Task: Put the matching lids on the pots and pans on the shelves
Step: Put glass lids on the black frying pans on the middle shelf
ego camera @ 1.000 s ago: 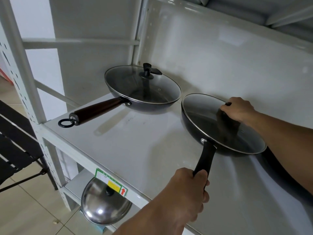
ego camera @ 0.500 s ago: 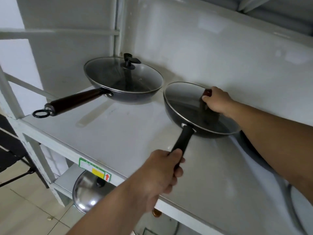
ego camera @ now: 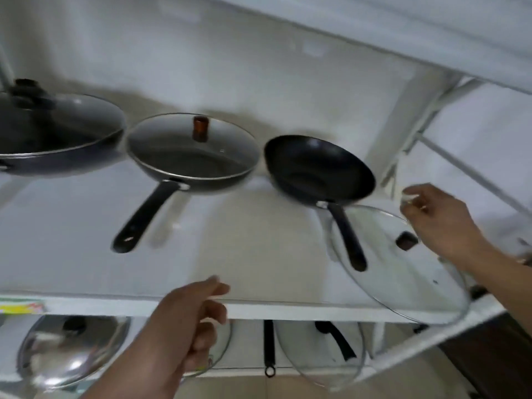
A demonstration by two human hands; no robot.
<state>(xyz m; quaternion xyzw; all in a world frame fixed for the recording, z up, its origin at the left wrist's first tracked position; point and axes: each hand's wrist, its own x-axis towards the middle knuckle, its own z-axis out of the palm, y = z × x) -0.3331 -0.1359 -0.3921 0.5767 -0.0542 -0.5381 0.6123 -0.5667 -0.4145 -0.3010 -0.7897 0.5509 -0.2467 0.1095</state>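
Note:
Three pans stand in a row on the white shelf point(ego camera: 244, 272). The left wok point(ego camera: 57, 145) carries a glass lid with a black knob. The middle pan point(ego camera: 190, 156) carries a glass lid with a brown knob point(ego camera: 200, 128). Beside it, the right black pan point(ego camera: 319, 168) is uncovered, its handle pointing toward me. A loose glass lid point(ego camera: 403, 277) with a dark knob lies at the shelf's front right corner, partly over that handle. My right hand point(ego camera: 440, 226) hovers just right of the knob, fingers loose. My left hand point(ego camera: 190, 326) is at the front edge, holding nothing.
On the lower shelf lie a steel lid point(ego camera: 72, 352), a glass lid point(ego camera: 319, 358) and a black handle with a hanging loop point(ego camera: 269, 349). White uprights and braces point(ego camera: 417, 116) close the rack's right end. The picture is motion-blurred.
My view swung right. The left hand let go of the middle pan's handle and the right hand left its lid, moving over to the loose glass lid at the right.

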